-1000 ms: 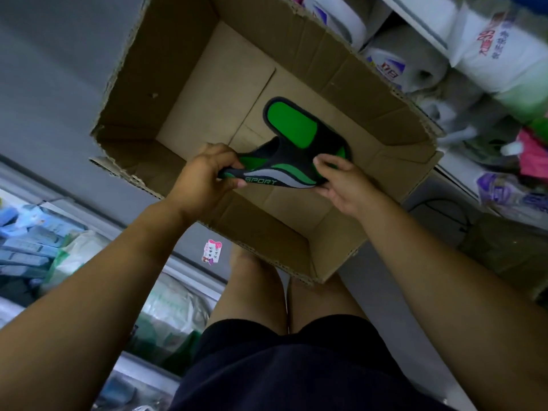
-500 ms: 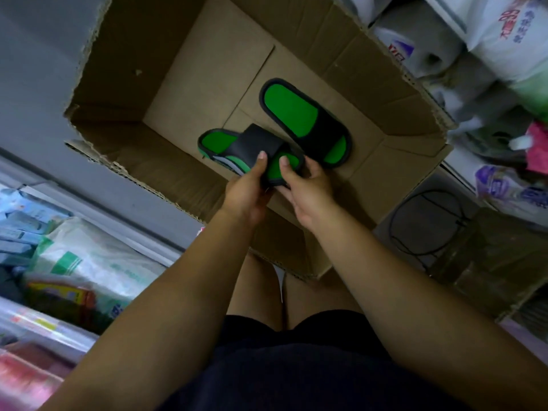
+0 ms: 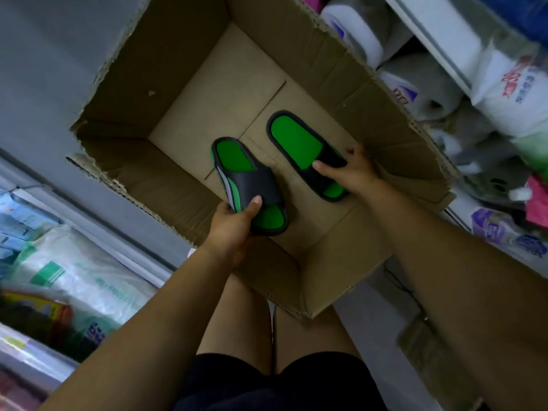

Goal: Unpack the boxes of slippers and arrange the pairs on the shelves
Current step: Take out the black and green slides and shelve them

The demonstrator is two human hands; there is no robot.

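An open cardboard box [image 3: 213, 93] stands on the floor in front of my knees. Two black slippers with green insoles are inside it. My left hand [image 3: 234, 223] grips the left slipper [image 3: 237, 170] at its strap, thumb on top, near the box's near wall. The right slipper [image 3: 296, 140] lies flat on the box bottom. My right hand [image 3: 353, 173] holds its strap, thumb on one side and fingers curled over the other.
Shelves on the right [image 3: 439, 48] hold wrapped paper rolls and white plastic bags. On the left, low shelves [image 3: 98, 215] carry packaged goods in plastic. The grey floor [image 3: 38, 69] shows beyond the box. My bare legs and dark shorts are below.
Both hands held one slipper before. My right hand has let go of it and moved right to the second slipper; my left hand keeps the first one.
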